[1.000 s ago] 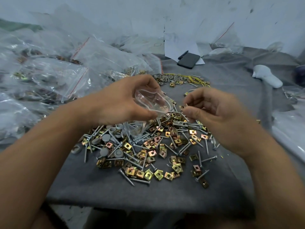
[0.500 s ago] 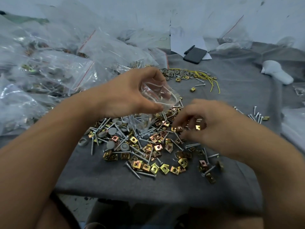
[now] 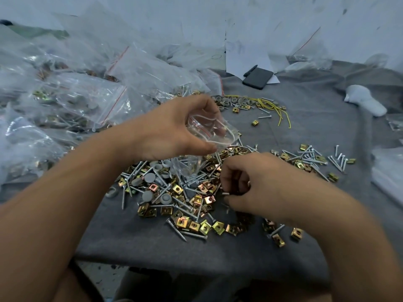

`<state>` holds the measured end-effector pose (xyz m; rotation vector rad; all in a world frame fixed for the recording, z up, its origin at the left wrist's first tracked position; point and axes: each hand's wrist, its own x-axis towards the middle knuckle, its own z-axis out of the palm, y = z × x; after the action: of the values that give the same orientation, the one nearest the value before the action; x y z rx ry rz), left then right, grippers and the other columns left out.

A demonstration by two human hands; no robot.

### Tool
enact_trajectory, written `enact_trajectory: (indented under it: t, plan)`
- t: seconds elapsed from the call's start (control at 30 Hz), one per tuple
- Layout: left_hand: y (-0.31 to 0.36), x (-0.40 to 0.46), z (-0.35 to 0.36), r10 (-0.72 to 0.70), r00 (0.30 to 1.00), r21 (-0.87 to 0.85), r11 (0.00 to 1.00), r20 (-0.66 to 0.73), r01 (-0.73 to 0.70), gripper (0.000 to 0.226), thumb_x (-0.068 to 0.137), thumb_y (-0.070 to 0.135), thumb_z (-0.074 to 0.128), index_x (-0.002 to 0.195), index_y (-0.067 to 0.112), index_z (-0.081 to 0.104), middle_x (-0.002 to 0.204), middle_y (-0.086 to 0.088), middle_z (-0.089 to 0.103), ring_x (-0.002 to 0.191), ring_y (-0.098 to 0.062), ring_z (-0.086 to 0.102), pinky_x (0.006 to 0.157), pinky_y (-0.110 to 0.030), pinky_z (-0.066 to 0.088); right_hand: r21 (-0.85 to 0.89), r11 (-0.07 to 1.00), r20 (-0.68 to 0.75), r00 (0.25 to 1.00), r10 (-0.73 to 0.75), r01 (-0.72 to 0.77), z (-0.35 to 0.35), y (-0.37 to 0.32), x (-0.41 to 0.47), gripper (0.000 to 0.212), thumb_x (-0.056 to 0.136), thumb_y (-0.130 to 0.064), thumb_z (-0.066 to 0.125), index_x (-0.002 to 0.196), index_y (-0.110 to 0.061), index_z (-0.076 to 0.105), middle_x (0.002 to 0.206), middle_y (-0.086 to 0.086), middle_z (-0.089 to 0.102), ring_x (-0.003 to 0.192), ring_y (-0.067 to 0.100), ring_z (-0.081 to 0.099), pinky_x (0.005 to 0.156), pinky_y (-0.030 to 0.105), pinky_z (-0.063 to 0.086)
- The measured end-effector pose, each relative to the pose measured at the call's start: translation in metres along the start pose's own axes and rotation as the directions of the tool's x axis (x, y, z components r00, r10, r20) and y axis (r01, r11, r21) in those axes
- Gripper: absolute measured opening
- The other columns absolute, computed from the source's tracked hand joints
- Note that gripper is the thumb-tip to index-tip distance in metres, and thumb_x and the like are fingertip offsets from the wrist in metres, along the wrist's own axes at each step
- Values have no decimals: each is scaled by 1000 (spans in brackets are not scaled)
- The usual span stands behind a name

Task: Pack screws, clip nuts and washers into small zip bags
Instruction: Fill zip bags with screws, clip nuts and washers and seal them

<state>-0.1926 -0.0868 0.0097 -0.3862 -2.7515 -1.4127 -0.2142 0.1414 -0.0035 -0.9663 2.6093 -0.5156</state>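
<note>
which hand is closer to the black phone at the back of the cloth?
Left. The left hand, holding the open zip bag, is up-table toward the black phone. The right hand is lower, over the clip nuts.

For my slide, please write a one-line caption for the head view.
Left hand holds a small zip bag open while right hand picks hardware from the pile.

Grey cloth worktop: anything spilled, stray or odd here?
Nothing damaged. Parts lie loose by design in the central pile of silver screws and brass clip nuts. One lone brass clip nut sits apart, near the tangled yellow wire ties.
</note>
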Motion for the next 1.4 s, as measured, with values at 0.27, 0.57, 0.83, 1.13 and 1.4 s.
enact_trajectory:
  t: [0.27,0.57,0.83,1.13,1.4]
  plan:
    - [1,2,1,-6,1000,5,1000,8,6,43,82,16,89,114,26,62,116,15,76,109,-5,73,98,-36,61,559,783,-194,962,-195,271,-20,22,-11,20,80,-8,86,95,-19,78,88,5,78,84,22,75,80,35,63]
    - [-2,3,6,-19,998,-31,999,66,21,49,82,17,91,116,35,62,119,10,75,105,-15,76,87,-37,64,660,585,-535,842,-75,472,-22,20,-6,19,83,-7,75,102,-8,77,91,10,79,82,23,77,77,25,61]
    - [5,2,9,-16,998,-50,999,66,20,45,85,11,88,119,27,62,114,-2,74,97,-31,75,86,-64,60,391,840,-631,774,-53,376,-3,7,14,15,83,-22,87,95,-30,81,92,-9,74,87,12,71,77,37,60]
    - [9,-2,1,-65,997,-94,994,-48,60,40,88,12,83,118,26,60,121,13,76,111,-7,74,96,-36,60,521,784,-743,631,222,337,-24,44,0,9,97,-32,71,102,-27,78,91,-4,77,80,14,70,81,39,61]
    - [7,0,-11,-10,958,-339,936,-288,-92,34,85,3,75,114,11,60,122,-14,77,119,-31,73,109,-58,52,501,851,-583,788,199,156,-6,45,14,7,94,-37,74,92,-31,76,84,-9,74,79,12,69,76,42,60]
